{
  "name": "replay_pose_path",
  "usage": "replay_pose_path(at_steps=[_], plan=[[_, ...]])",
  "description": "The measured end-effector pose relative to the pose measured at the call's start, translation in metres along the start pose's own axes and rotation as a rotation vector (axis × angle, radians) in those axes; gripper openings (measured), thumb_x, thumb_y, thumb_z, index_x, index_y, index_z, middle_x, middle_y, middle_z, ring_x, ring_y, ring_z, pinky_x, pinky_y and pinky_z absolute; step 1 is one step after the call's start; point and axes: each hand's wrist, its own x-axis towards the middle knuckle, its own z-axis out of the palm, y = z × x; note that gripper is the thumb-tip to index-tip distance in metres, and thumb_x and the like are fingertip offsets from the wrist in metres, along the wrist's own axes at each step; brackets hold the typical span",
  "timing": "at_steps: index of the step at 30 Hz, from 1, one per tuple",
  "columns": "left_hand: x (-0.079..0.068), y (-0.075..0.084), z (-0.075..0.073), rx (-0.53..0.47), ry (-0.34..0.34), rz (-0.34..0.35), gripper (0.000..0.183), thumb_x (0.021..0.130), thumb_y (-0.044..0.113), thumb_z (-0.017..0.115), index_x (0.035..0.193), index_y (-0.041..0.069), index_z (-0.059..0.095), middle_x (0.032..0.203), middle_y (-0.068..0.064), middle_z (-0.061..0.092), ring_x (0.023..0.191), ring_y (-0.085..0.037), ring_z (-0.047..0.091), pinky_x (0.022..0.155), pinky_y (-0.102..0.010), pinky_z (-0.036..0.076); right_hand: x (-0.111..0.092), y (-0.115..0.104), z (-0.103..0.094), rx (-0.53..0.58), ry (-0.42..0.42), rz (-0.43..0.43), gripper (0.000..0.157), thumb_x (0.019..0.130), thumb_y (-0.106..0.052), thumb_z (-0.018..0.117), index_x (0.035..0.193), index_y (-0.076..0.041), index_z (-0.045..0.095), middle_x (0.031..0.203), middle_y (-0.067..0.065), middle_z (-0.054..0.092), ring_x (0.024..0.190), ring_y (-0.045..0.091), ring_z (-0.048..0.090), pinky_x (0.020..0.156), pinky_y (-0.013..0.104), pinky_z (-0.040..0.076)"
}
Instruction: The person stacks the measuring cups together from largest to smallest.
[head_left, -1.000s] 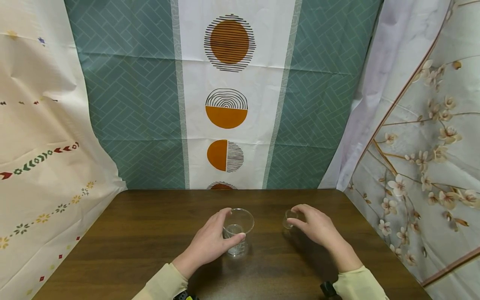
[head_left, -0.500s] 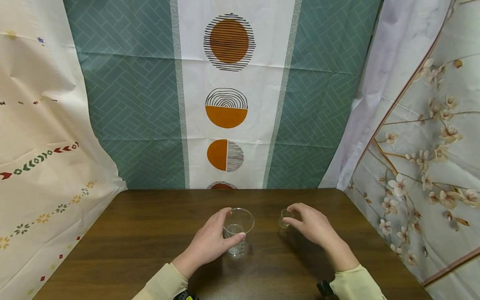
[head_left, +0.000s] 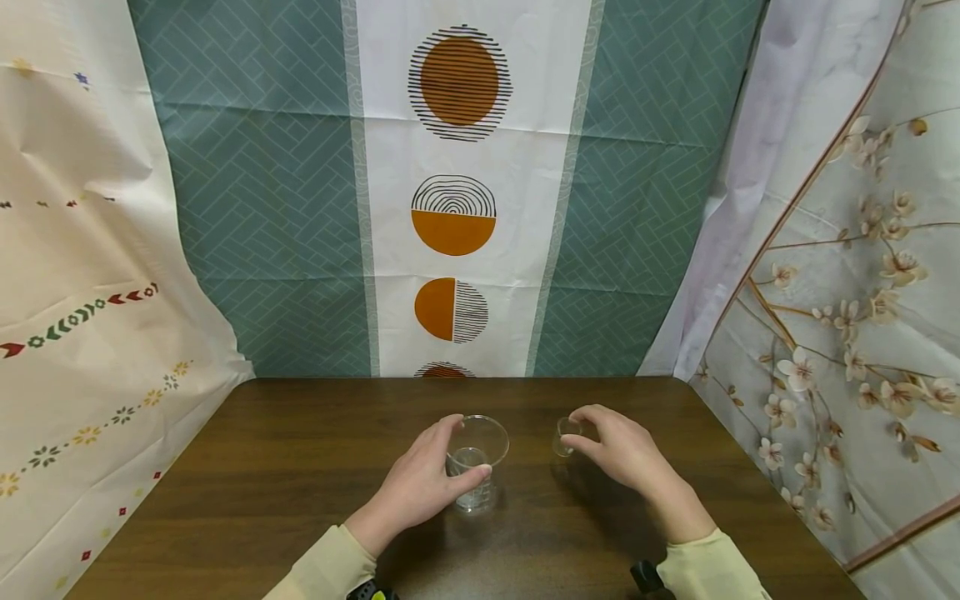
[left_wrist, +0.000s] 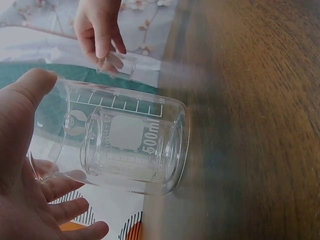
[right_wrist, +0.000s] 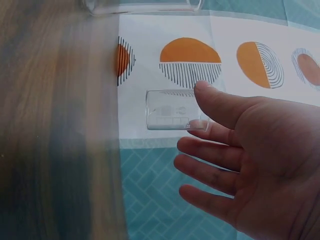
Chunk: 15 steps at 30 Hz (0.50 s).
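Observation:
A large clear glass beaker (head_left: 483, 437) marked 500 ml stands on the table in the head view. My left hand (head_left: 427, 477) grips it near the rim, thumb on one side and fingers on the other. Inside it sits a smaller glass beaker (left_wrist: 122, 160), seen through the wall in the left wrist view. To the right, my right hand (head_left: 626, 450) pinches a still smaller clear beaker (right_wrist: 167, 111) by its rim between thumb and forefinger. That little beaker is held upright above the table, apart from the large one; its other fingers are spread loosely.
The dark brown wooden table (head_left: 315, 442) runs back to a green and white patterned cloth (head_left: 457, 167). A cream cloth (head_left: 90, 333) hangs on the left, and a floral cloth (head_left: 847, 333) borders the right side.
My right hand has moved a little to the left with the small beaker, towards the large one. The left hand and the large beaker have stayed in place.

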Motion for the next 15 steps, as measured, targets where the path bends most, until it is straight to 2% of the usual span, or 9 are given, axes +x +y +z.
replay_pose_path(at_steps=[15], plan=[[0.0,0.0,0.0,0.004,0.002,0.005,0.094,0.095,0.069,0.077,0.16,0.008,0.046,0.153,-0.011,0.061,0.14,-0.032,0.057,0.108,-0.059,0.052,0.001,-0.012,-0.004,0.004,0.004,-0.043,0.038,0.102,-0.042,0.081,0.126,-0.012,0.077,0.128,0.004,0.076,0.122,0.03,0.071,0.1,0.057,0.056]])
